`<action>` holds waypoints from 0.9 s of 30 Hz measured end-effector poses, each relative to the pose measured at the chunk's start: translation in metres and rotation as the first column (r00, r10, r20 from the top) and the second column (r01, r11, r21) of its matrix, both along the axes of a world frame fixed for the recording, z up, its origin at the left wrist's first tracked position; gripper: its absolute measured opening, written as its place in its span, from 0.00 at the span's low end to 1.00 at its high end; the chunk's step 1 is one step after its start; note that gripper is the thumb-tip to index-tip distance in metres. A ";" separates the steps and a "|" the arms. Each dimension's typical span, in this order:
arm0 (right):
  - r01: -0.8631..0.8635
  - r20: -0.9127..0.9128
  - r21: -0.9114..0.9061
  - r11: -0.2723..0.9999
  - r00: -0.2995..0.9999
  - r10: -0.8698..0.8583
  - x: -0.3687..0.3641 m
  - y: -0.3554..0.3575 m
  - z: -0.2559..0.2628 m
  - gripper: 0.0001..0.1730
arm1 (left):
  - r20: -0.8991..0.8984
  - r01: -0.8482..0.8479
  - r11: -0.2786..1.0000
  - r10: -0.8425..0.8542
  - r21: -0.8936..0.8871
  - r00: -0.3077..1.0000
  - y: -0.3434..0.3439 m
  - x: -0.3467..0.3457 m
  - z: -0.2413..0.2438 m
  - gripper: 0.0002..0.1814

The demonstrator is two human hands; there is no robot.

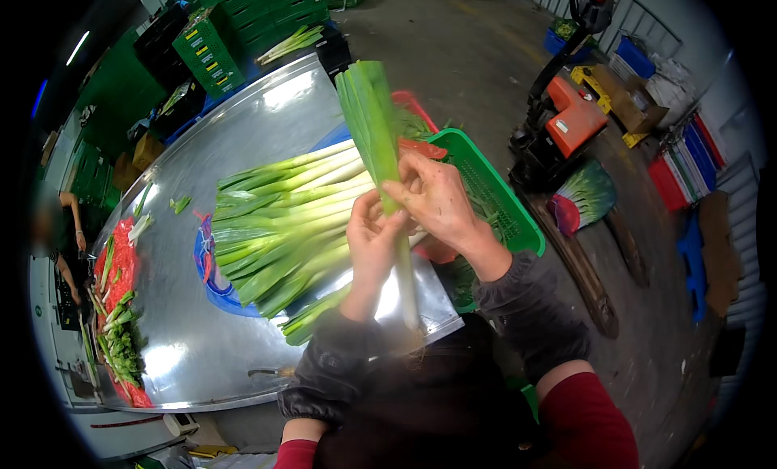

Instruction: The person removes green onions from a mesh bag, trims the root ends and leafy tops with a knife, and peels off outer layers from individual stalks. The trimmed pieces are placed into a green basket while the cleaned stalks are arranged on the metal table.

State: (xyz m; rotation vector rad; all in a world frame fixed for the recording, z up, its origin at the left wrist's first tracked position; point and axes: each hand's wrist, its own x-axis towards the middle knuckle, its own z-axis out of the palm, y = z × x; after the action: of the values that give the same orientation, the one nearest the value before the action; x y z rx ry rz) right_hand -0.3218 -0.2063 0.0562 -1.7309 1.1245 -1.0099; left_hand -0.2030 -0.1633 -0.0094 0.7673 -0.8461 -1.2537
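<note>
A single leek is held upright before me, its cut green top away from me and its rooted white end towards my body. My left hand grips the stalk from the left, just below my right hand, whose fingers close on it at the leaf base. Behind them a thick row of leeks lies on the stainless steel table, green tops to the left. Blue netting shows from beneath the row. A small knife rests near the table's front edge, partly hidden by my left sleeve.
At the table's right stands a green plastic crate with trimmings. An orange pallet truck stands beyond, a netted leek bundle by its forks. Red netting with greens lies at left, near another person's arm. Green crates are stacked behind.
</note>
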 end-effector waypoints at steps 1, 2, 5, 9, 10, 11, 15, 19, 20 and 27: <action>-0.008 -0.039 -0.116 0.993 0.999 0.003 -0.004 0.001 -0.003 0.09 | -0.017 0.014 1.000 -0.014 0.006 1.000 -0.002 -0.002 -0.001 0.21; -0.022 -0.078 -0.229 0.973 0.997 0.004 -0.009 0.001 -0.005 0.08 | -0.035 0.028 1.000 -0.027 0.013 0.999 -0.003 -0.004 -0.002 0.21; -0.093 -0.131 -0.621 0.778 0.991 0.015 -0.017 0.006 -0.028 0.05 | -0.075 0.078 0.995 -0.073 0.067 0.994 -0.005 0.000 -0.010 0.21; 0.060 0.111 -0.486 0.872 0.994 -0.007 -0.019 0.030 -0.042 0.03 | -0.178 0.219 0.968 -0.195 0.125 0.965 -0.003 -0.002 -0.011 0.18; 0.125 0.326 -0.182 0.975 0.943 -0.060 -0.013 0.033 -0.056 0.10 | -0.206 0.257 0.959 -0.230 0.116 0.951 -0.004 -0.002 -0.011 0.18; 0.229 0.564 -0.092 0.969 0.814 -0.139 -0.016 0.028 -0.058 0.14 | -0.234 0.296 0.949 -0.266 0.107 0.935 -0.006 -0.003 -0.011 0.18; 0.263 0.897 0.258 0.930 0.292 -0.331 -0.036 -0.008 -0.045 0.25 | -0.396 0.425 0.898 -0.350 0.117 0.849 -0.004 0.009 -0.025 0.18; -0.140 0.729 0.563 0.814 0.548 -0.410 -0.052 -0.001 -0.053 0.31 | -0.538 0.640 0.768 -0.535 0.012 0.652 0.001 0.013 -0.011 0.19; -0.218 0.759 0.496 0.841 0.579 -0.298 -0.053 -0.001 -0.055 0.29 | -0.556 0.646 0.757 -0.498 0.094 0.665 0.003 0.011 -0.005 0.22; -0.183 0.775 0.285 0.941 0.622 -0.114 -0.021 0.008 -0.038 0.15 | -0.446 0.687 0.706 -0.565 0.173 0.694 -0.002 0.011 0.004 0.35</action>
State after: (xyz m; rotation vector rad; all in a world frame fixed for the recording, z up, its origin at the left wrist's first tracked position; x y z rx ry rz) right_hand -0.3432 -0.1982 0.0180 -0.8351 0.6101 -1.2763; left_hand -0.1922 -0.1658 -0.0051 0.4659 -0.6095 -2.1426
